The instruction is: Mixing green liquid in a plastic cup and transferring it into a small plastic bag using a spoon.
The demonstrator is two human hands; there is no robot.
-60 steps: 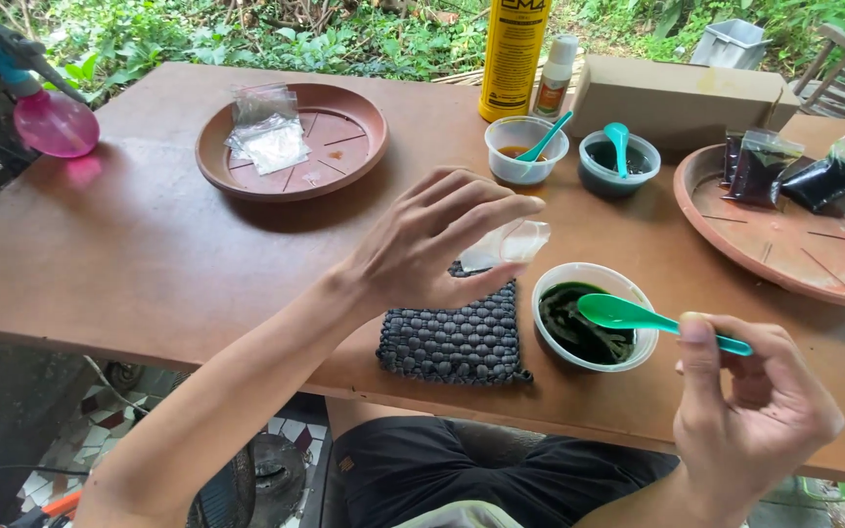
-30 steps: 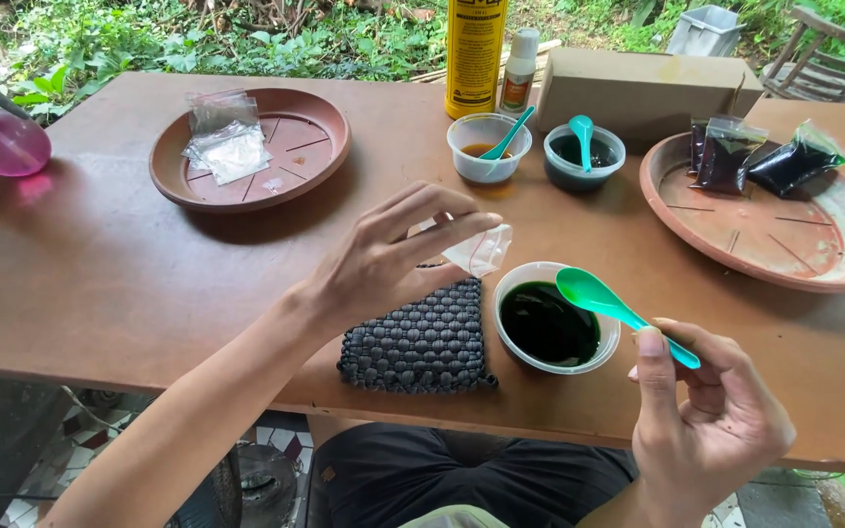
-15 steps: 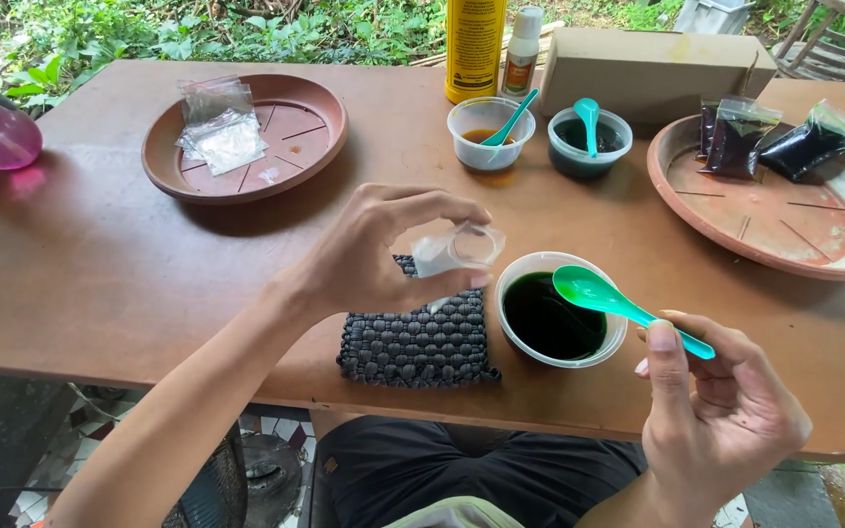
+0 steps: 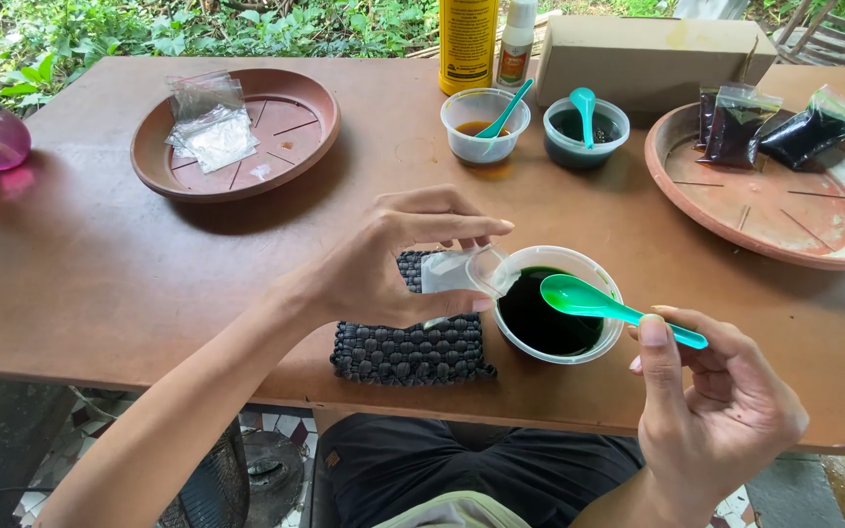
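Left hand pinching small clear bag at cup rim, right hand gripping green spoon over it, table edge near.

It was an outdoor work spot in a garden or yard, set up like a home craft bench. A brown wooden table stood against green plants and grass. Clay saucers served as trays for small plastic bags, and little cups of dark liquid sat among bottles and a cardboard box. Patterned tiles showed below.
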